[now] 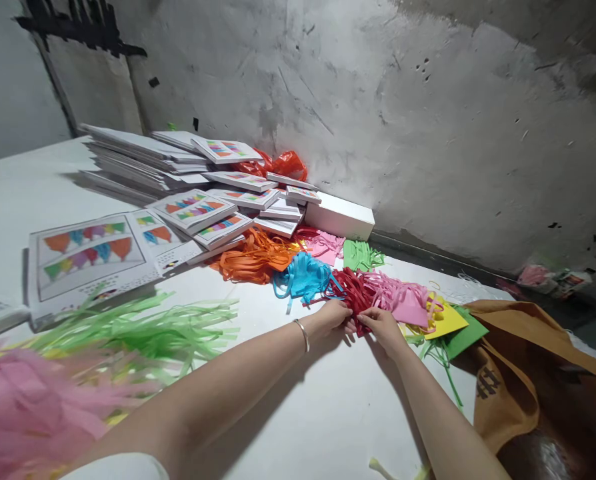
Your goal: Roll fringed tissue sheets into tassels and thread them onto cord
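My left hand, with a bracelet at the wrist, and my right hand come together at a bunch of dark red paper fringe. Both sets of fingers are closed on its near edge, and the fingertips are partly hidden. Left of it lie a blue fringe bunch and an orange one. A pink fringe bunch touches the red on the right, followed by a yellow sheet piece and a green one.
Flat printed boxes with bunting pictures lie and stack on the white table. Loose pale green fringe and blurred pink fringe spread at near left. A white box stands by the wall; a brown bag sits right.
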The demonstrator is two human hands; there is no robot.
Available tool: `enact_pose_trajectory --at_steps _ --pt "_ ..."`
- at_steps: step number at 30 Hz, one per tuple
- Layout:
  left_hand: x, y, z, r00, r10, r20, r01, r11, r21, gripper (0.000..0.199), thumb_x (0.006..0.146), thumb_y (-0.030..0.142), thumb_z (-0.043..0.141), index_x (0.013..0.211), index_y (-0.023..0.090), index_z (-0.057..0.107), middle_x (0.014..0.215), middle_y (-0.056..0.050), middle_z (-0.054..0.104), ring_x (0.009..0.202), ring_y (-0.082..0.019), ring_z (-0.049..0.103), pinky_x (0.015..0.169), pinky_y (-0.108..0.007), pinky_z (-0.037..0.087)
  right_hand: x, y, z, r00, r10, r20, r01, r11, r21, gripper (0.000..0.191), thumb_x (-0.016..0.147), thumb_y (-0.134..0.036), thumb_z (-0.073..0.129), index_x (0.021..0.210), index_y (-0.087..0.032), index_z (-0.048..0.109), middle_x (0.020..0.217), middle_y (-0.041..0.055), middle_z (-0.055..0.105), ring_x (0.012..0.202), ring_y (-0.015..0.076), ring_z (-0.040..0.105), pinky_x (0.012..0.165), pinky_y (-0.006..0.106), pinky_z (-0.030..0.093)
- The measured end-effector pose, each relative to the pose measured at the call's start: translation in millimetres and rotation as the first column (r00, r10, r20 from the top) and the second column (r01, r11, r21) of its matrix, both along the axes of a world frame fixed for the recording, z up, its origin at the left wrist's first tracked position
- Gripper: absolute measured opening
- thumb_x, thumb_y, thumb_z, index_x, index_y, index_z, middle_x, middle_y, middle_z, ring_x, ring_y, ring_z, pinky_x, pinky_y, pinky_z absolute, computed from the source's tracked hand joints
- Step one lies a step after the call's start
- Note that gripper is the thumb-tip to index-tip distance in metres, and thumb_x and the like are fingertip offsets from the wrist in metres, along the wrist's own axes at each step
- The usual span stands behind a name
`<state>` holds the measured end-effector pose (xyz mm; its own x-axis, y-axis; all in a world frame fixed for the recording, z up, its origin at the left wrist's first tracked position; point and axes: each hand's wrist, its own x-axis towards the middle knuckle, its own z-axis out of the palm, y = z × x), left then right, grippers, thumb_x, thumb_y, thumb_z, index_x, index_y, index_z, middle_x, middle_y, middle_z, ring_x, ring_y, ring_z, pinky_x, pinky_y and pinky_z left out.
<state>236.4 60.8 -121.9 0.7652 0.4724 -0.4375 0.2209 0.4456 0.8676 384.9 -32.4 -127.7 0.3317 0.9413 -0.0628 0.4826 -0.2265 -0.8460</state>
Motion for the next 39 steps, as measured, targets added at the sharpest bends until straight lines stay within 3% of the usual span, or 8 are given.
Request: enact_pose_trajectory --at_steps 10,16,21,25,28,30,34,39 --pt "-2 -3 5.2 1.0 0.001 -0.014 0.0 0.999 0.032 0.03 0.098 0.035 0.061 0.119 0.014 0.062 0.111 -0.008 0.067 0.089 -0.019 0.068 0.076 -0.037 0.06 -2 2 -0.5 0.999 -0.013 0.032 0.012 1.0 0.028 0.029 0.097 -0.039 0.062 0.114 -0.015 0.063 0.108 0.0047 0.067 0.089 0.0163 0.067 0.078 0.035 0.058" --pt "-3 -6 10.1 1.0 0.017 -0.025 -0.016 0.998 0.054 0.028 0.098 0.036 0.06 0.115 0.014 0.062 0.104 -0.006 0.067 0.081 -0.016 0.067 0.069 -0.032 0.06 -7 2 -2.7 0.987 -0.111 0.12 0.093 0.985 0.142 0.028 0.097 -0.039 0.062 0.113 -0.015 0.063 0.105 0.0041 0.067 0.085 0.0152 0.067 0.074 0.033 0.058" --pt "0 -8 10.3 0.998 0.046 -0.054 -0.041 0.996 0.084 0.03 0.098 0.033 0.061 0.121 0.015 0.061 0.112 -0.008 0.066 0.089 -0.019 0.068 0.075 -0.036 0.06 -6 -10 -1.4 0.888 -0.372 0.271 0.247 0.882 0.401 0.028 0.096 -0.039 0.062 0.113 -0.016 0.063 0.111 0.0053 0.066 0.095 0.018 0.066 0.083 0.039 0.056" --pt "1 -7 10.7 0.998 0.046 -0.045 -0.041 0.994 0.102 0.029 0.098 0.034 0.061 0.12 0.015 0.061 0.111 -0.008 0.066 0.088 -0.018 0.068 0.074 -0.035 0.06 -11 -27 4.5 0.811 -0.446 0.378 0.216 0.829 0.516 0.027 0.097 -0.039 0.062 0.112 -0.016 0.063 0.11 0.005 0.065 0.094 0.0178 0.065 0.084 0.039 0.055" --pt "0 -6 9.9 0.999 0.029 -0.034 -0.025 0.993 0.114 0.027 0.098 0.033 0.061 0.116 0.014 0.062 0.104 -0.006 0.067 0.081 -0.016 0.067 0.069 -0.032 0.06 -21 -37 16.1 0.772 -0.391 0.501 0.08 0.842 0.533 0.029 0.097 -0.035 0.059 0.12 -0.017 0.059 0.124 0.0086 0.061 0.114 0.0238 0.06 0.097 0.047 0.05" --pt "1 -5 8.7 0.999 0.021 -0.029 -0.018 0.992 0.123 0.027 0.098 0.034 0.061 0.116 0.014 0.062 0.106 -0.006 0.067 0.083 -0.017 0.067 0.07 -0.033 0.06 -29 -40 25.4 0.745 -0.268 0.61 -0.067 0.881 0.469 0.028 0.098 -0.028 0.055 0.124 -0.019 0.058 0.132 0.0096 0.059 0.125 0.0249 0.054 0.105 0.046 0.046" --pt "1 -5 6.6 0.999 0.028 -0.032 -0.022 0.987 0.161 0.032 0.097 0.034 0.062 0.122 0.015 0.061 0.119 -0.01 0.065 0.099 -0.022 0.067 0.083 -0.041 0.059 -42 -35 38.8 0.635 0.046 0.771 -0.291 0.939 0.183 0.035 0.098 -0.022 0.055 0.132 -0.021 0.054 0.123 0.007 0.065 0.102 0.018 0.067 0.088 0.034 0.055" --pt "0 -5 8.2 0.999 0.0 -0.049 0.01 0.978 0.206 0.033 0.097 0.034 0.062 0.124 0.016 0.06 0.122 -0.01 0.064 0.102 -0.023 0.066 0.086 -0.043 0.058 -40 -28 49.9 0.458 0.22 0.861 -0.283 0.955 -0.093 0.033 0.097 -0.034 0.062 0.126 -0.017 0.058 0.111 0.0052 0.066 0.086 0.0157 0.067 0.075 0.034 0.058"
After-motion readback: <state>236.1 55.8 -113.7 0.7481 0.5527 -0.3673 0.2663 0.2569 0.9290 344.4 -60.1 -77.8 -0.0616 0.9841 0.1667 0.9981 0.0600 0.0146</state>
